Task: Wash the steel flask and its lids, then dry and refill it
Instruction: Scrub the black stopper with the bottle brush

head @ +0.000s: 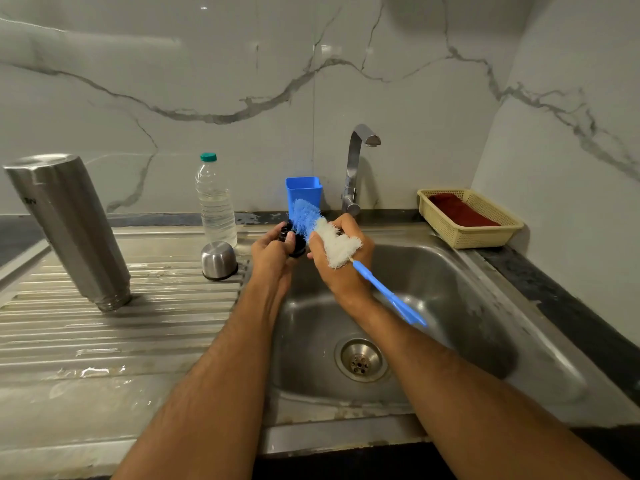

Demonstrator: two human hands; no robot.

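Note:
The steel flask (pixel 69 226) stands upside down on the ribbed drainboard (pixel 114 327) at the left, mouth down. A steel cup lid (pixel 219 260) sits inverted near the basin's left rim. Over the sink basin (pixel 433 306) my left hand (pixel 273 252) grips a small black inner lid (pixel 294 242). My right hand (pixel 341 261) grips a bottle brush (pixel 325 233) by its bristled part; the blue bristle tip touches the black lid, and the blue handle sticks out to the lower right.
A clear water bottle (pixel 215 202) with a green cap stands behind the steel lid. A blue plastic cup (pixel 304 194) sits beside the tap (pixel 356 168). A yellow basket (pixel 471 233) with a dark red cloth rests on the counter at the right. The drain (pixel 360 360) lies below my arms.

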